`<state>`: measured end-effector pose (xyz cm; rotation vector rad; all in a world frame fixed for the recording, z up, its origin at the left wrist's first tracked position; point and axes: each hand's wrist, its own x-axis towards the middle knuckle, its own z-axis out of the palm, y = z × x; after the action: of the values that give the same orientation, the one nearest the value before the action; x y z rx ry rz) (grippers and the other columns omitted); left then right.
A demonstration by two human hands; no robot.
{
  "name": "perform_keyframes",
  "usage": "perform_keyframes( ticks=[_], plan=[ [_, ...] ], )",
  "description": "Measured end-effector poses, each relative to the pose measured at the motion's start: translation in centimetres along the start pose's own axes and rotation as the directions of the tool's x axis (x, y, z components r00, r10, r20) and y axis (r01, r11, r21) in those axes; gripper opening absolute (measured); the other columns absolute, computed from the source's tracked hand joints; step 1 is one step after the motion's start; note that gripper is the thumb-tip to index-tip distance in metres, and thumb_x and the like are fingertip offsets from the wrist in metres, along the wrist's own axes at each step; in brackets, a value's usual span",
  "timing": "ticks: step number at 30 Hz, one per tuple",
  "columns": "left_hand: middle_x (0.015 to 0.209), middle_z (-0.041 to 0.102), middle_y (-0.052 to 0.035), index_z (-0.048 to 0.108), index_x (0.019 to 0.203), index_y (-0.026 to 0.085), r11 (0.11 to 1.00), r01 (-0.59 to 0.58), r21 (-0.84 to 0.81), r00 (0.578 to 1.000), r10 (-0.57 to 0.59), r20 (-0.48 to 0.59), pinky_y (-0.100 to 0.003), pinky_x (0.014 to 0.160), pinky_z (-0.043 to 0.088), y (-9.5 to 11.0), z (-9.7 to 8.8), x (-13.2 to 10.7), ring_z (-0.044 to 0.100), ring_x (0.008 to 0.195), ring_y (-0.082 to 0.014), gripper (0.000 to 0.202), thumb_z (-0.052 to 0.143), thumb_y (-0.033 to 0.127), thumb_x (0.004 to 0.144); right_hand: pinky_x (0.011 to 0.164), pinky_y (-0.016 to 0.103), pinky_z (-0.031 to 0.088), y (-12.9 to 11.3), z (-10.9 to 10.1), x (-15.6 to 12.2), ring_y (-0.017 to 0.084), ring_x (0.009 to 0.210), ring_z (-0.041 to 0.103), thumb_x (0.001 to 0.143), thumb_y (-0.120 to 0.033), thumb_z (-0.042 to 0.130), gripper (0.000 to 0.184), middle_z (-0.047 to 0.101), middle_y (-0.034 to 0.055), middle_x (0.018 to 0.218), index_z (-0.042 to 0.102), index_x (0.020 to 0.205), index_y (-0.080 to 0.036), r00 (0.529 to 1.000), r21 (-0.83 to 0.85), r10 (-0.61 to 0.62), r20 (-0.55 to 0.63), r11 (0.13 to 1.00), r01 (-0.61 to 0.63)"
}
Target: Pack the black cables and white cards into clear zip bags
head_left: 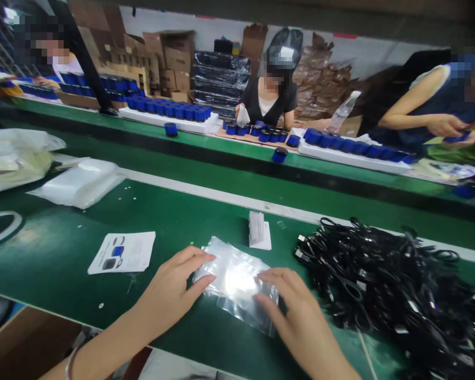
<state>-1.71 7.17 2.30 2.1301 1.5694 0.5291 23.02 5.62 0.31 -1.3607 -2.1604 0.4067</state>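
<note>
A loose pile of clear plastic bags (237, 282) lies on the green table in front of me, with glare across its middle. My left hand (182, 277) touches the pile's left edge, thumb and fingers apart. Over its right side rests my right hand (288, 301), also with a gap between thumb and fingers. Neither hand is visibly closed around a bag. To the left sits a stack of printed leaflets (124, 253) with product pictures. Just behind the bags stands a small block of folded white papers (257, 229).
A heap of black cables (380, 295) covers the table's right side. Plastic-wrapped packs (81, 182) lie at the left. Beyond a white strip runs a green belt (221, 171); past it are blue round containers (170, 108) on white trays and several people at work.
</note>
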Motion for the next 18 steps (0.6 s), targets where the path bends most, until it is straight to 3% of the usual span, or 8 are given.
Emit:
perform_keyframes(
  ticks=[2,5,8,10,14,16,18],
  plan=[
    [0.100,0.062,-0.0074,0.060,0.110,0.016,0.994,0.045,0.101,0.998,-0.041,-0.047,-0.039,0.080,0.051,0.5,0.8,0.7,0.061,0.092,-0.0250,0.035,0.054,0.041,0.086,0.083,0.044,0.050,-0.4,1.6,-1.8,0.029,0.104,0.056,0.090,-0.025,0.052,0.026,0.060,0.0142,0.111,0.057,0.114,-0.017,0.996,-0.108,-0.081,-0.044,0.991,0.076],
    [0.092,0.062,-0.0113,0.060,0.107,0.008,0.970,0.027,0.241,0.998,-0.012,-0.063,-0.046,0.078,0.049,1.3,2.1,1.6,0.059,0.090,-0.0309,0.056,0.065,0.053,0.074,0.086,0.050,0.048,-0.3,2.9,-3.2,0.032,0.111,0.054,0.091,-0.023,0.050,0.028,0.060,0.0165,0.115,0.056,0.117,-0.015,0.987,-0.206,-0.143,-0.070,0.970,0.126],
    [0.095,0.061,-0.0125,0.061,0.104,0.010,0.959,-0.062,0.276,0.993,0.087,-0.080,-0.045,0.074,0.048,2.1,3.1,1.8,0.057,0.089,-0.0310,0.055,0.070,0.052,0.070,0.092,0.057,0.042,-0.2,3.0,-3.4,0.033,0.116,0.052,0.092,-0.025,0.049,0.027,0.060,0.0142,0.121,0.057,0.116,-0.017,0.982,-0.249,-0.184,-0.037,0.954,0.169],
    [0.104,0.060,-0.0130,0.060,0.107,0.013,0.954,-0.152,0.258,0.981,0.177,-0.077,-0.044,0.075,0.046,2.5,3.7,1.7,0.056,0.093,-0.0307,0.049,0.071,0.046,0.073,0.100,0.062,0.030,-0.3,2.8,-3.4,0.035,0.121,0.047,0.091,-0.032,0.052,0.034,0.055,0.0125,0.130,0.055,0.122,-0.016,0.977,-0.277,-0.211,0.024,0.938,0.209],
    [0.109,0.061,-0.0107,0.062,0.105,0.017,0.947,-0.233,0.223,0.969,0.246,-0.031,-0.042,0.077,0.042,2.7,4.6,1.3,0.054,0.096,-0.0306,0.039,0.076,0.033,0.071,0.113,0.051,-0.006,-1.0,3.2,-3.6,0.031,0.122,0.048,0.090,-0.025,0.053,0.029,0.056,0.0020,0.131,0.060,0.117,-0.016,0.966,-0.310,-0.258,0.014,0.917,0.249],
    [0.100,0.063,-0.0077,0.065,0.099,0.018,0.953,-0.230,0.197,0.971,0.238,-0.017,-0.039,0.074,0.041,2.5,4.8,1.3,0.055,0.092,-0.0286,0.037,0.080,0.029,0.067,0.114,0.044,-0.010,-1.4,3.9,-3.8,0.028,0.118,0.052,0.091,-0.020,0.051,0.022,0.062,-0.0043,0.124,0.064,0.109,-0.019,0.962,-0.288,-0.267,-0.064,0.928,0.238],
    [0.089,0.063,-0.0044,0.066,0.092,0.019,0.956,-0.233,0.180,0.971,0.238,-0.010,-0.037,0.072,0.039,2.3,4.7,1.3,0.054,0.087,-0.0261,0.028,0.079,0.026,0.068,0.115,0.044,-0.005,-1.8,4.3,-4.0,0.025,0.117,0.054,0.094,-0.021,0.047,0.021,0.065,-0.0054,0.119,0.065,0.105,-0.021,0.960,-0.234,-0.237,-0.148,0.952,0.198]
  ],
)
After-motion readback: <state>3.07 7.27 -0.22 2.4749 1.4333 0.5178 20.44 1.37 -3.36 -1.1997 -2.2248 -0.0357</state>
